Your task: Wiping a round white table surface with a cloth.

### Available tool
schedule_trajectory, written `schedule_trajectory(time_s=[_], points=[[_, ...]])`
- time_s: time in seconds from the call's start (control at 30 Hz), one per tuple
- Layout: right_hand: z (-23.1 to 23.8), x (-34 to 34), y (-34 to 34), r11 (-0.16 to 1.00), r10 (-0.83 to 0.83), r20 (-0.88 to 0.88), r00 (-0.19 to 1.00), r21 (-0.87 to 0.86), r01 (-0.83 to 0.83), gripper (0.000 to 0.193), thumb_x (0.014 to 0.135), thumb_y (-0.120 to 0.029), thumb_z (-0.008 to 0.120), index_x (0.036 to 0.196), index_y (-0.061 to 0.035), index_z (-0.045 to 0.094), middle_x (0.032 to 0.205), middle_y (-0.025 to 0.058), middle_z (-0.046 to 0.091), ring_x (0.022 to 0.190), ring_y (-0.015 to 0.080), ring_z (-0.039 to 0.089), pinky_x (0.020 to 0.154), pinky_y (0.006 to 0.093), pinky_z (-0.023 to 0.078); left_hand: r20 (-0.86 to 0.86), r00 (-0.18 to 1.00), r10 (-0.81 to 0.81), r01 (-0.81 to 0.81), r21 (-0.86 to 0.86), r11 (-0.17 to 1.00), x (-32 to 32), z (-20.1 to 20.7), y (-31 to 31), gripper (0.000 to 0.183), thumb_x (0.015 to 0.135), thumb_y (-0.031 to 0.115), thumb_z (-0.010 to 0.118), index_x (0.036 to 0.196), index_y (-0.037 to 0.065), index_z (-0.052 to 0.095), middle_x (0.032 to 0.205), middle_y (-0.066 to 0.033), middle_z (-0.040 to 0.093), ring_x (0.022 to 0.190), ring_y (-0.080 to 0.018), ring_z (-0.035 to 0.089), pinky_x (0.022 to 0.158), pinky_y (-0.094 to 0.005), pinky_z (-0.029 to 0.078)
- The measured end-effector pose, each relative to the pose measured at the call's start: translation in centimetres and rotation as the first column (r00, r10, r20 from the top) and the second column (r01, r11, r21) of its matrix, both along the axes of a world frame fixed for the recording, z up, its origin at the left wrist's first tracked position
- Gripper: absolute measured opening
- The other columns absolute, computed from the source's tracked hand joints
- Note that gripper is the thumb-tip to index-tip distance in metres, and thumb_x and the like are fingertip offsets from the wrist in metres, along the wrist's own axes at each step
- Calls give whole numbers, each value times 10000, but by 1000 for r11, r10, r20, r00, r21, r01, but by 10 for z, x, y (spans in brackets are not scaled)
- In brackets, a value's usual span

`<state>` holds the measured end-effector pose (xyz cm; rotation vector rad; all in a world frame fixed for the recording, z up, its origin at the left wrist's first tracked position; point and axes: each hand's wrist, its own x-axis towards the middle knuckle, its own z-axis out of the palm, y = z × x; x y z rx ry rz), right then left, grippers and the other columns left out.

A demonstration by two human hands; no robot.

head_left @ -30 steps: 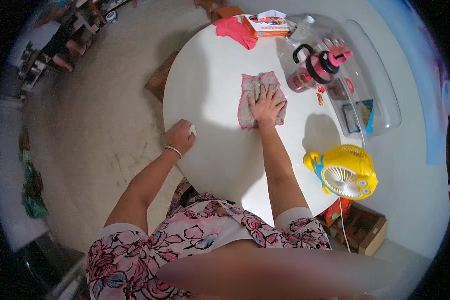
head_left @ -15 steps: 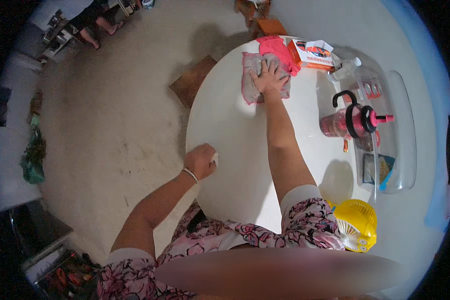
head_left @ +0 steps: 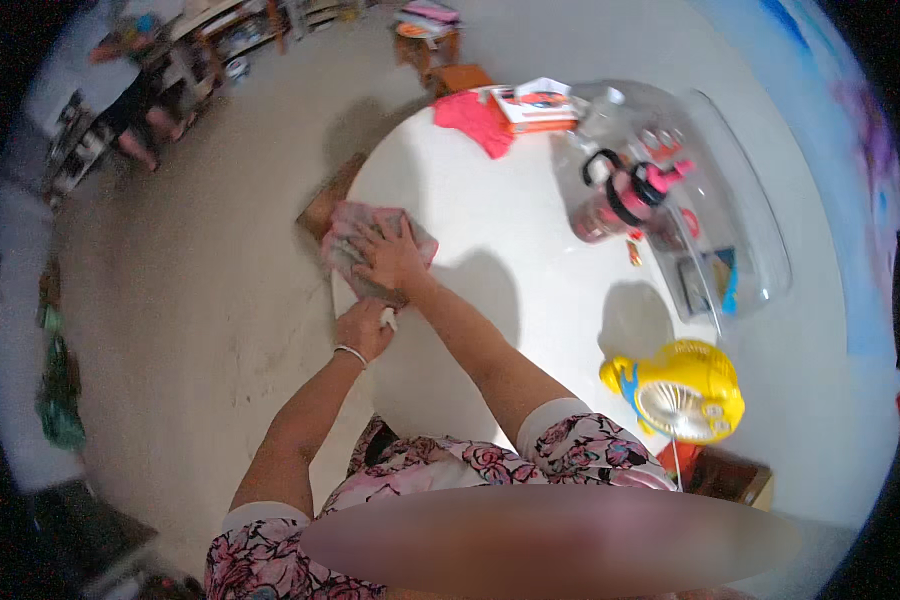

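Note:
My right hand (head_left: 392, 262) lies flat with spread fingers on a grey cloth with a pink edge (head_left: 355, 222), pressing it against the white round table (head_left: 470, 390) at its left edge. Just nearer to me, my left hand (head_left: 362, 333) is closed at the table's rim around a small white wad (head_left: 388, 319), which looks like crumpled tissue. A thin pale band circles that wrist. At the far end of the table lies a crumpled pink cloth (head_left: 475, 122), apart from both hands.
An orange-and-white tissue box (head_left: 535, 108) stands beside the pink cloth. On the right are a pink bottle with a black handle (head_left: 620, 203), a clear plastic bin (head_left: 755, 215) and a yellow fan (head_left: 690, 390). A wooden stool (head_left: 460, 78) is beyond; another person (head_left: 120, 95) is far left.
My right hand has slid the grey cloth from beside the pink cloth toward me and left, to the table's left edge. The left hand still grips the white wad; the view has turned.

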<state>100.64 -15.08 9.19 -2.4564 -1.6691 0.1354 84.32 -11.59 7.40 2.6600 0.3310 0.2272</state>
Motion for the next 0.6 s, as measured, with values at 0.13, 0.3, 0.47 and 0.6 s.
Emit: schedule_trajectory(time_s=[0.13,0.3,0.47,0.6], points=[[18,5,-107,980,-153,-60,986,-134,143,637,871,-564,412,1414,-234,364,1516,35,247,1407,291,165,1092,614,67,73,997,-16,11,61,998,6,3,-23,262,671,153,646,906,77,561,890,-124,576,856,-321,585,726,-433,485],[23,9,-272,795,-603,34,797,-62,603,664,874,-589,373,1426,-221,341,1522,49,226,1408,303,156,1088,621,76,37,998,51,-53,68,996,9,18,-65,226,734,164,628,933,71,572,917,-117,583,875,-316,584,745,-415,484],[29,-64,-379,567,-820,77,568,-30,823,657,878,-552,423,1429,-207,331,1515,68,232,1405,300,154,1086,619,92,54,997,47,-52,106,993,-15,22,-82,212,783,190,608,944,55,575,951,-113,589,890,-312,584,772,-410,484],[45,-159,-395,507,-861,46,506,9,862,644,878,-504,457,1427,-195,323,1504,85,244,1396,315,172,1079,626,104,3,1000,28,-28,128,991,-52,52,-86,223,788,191,601,947,38,572,987,-149,578,920,-329,578,791,-425,481]])
